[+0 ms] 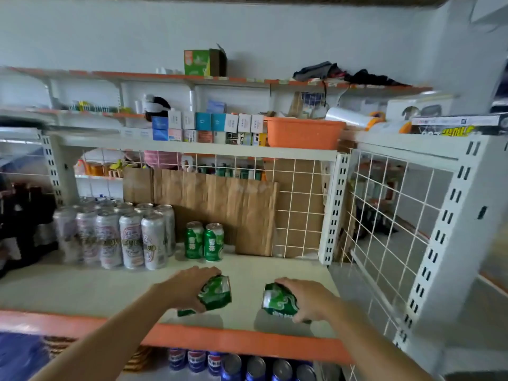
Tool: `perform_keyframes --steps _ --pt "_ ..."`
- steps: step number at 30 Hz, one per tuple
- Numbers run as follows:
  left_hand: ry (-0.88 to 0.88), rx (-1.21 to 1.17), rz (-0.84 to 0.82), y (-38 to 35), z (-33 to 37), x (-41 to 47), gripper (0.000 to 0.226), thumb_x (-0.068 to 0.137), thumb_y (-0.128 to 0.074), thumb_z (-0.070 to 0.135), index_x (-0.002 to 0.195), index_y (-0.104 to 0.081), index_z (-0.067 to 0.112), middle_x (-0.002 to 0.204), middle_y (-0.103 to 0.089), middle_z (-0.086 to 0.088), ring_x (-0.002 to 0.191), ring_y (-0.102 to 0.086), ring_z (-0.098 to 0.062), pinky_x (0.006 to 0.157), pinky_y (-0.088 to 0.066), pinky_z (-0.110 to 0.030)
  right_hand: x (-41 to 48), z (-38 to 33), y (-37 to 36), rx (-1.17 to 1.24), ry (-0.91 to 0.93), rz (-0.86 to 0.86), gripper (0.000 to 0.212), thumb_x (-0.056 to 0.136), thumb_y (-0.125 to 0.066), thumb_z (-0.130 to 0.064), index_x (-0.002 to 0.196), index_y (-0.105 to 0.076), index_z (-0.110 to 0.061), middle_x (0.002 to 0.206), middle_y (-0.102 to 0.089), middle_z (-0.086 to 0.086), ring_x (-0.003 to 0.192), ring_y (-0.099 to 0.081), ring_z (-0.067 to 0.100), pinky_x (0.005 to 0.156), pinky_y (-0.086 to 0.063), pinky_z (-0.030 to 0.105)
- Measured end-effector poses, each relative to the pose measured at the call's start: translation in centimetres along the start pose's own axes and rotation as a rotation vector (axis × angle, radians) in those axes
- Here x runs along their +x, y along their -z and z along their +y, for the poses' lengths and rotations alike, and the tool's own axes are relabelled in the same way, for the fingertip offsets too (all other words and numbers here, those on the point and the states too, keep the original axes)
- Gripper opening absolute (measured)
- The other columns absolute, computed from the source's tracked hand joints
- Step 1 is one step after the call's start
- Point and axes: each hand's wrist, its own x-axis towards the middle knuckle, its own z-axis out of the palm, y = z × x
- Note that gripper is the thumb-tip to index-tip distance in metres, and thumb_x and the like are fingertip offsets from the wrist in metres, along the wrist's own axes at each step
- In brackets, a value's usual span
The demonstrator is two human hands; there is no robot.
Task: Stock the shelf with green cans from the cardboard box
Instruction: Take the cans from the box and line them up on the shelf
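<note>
My left hand (187,288) grips a green can (215,294), tilted, just above the front of the white shelf (110,287). My right hand (308,299) grips a second green can (277,299), also tilted, over the shelf's front right. Two more green cans (204,241) stand upright side by side farther back on the shelf. The cardboard box is not in view.
Several tall silver cans (121,237) stand to the left of the green ones. Cardboard sheets (233,207) lean against the wire back grid. A wire side panel (384,215) closes the shelf's right end. Blue cans (247,367) sit on the shelf below.
</note>
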Motion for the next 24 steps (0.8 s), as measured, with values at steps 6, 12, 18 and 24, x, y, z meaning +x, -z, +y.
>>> perform_keyframes --steps 6,12,18,24 --pt "-0.09 0.019 -0.012 0.2 0.5 3.5 0.076 0.079 -0.07 0.028 0.141 -0.028 0.026 0.139 -0.043 0.0 0.125 -0.041 -0.018 0.097 -0.033 -0.025 0.9 0.6 -1.3 0.075 -0.025 0.01 0.093 0.073 -0.073 -0.017 0.147 -0.019 -0.028 0.137 -0.047 0.005 0.117 -0.051 0.026 0.094 -0.043 0.034" --pt "-0.147 -0.012 0.0 0.1 -0.6 6.7 0.081 0.075 -0.074 0.03 0.141 -0.028 0.027 0.14 -0.044 0.002 0.126 -0.042 -0.017 0.103 -0.036 -0.029 2.1 1.0 -0.5 0.113 -0.047 -0.003 0.091 0.074 -0.074 -0.013 0.147 -0.021 -0.023 0.14 -0.044 0.006 0.122 -0.046 0.025 0.097 -0.039 0.033" --pt "-0.188 -0.034 0.002 0.2 -1.6 8.0 0.079 0.078 -0.071 0.029 0.142 -0.027 0.026 0.141 -0.043 0.004 0.128 -0.04 -0.015 0.103 -0.032 -0.026 3.0 1.1 -1.3 0.136 -0.087 -0.043 0.09 0.076 -0.073 -0.01 0.148 -0.02 -0.025 0.141 -0.042 0.004 0.124 -0.044 0.024 0.099 -0.039 0.035" --pt "-0.158 -0.224 0.008 -0.2 -3.3 8.9 0.082 0.076 -0.074 0.03 0.142 -0.025 0.03 0.136 -0.047 0.003 0.119 -0.046 -0.013 0.099 -0.036 -0.026 3.9 1.7 -0.9 0.164 -0.101 -0.067 0.098 0.075 -0.076 -0.019 0.15 -0.013 -0.027 0.149 -0.034 0.003 0.132 -0.036 0.022 0.105 -0.031 0.034"
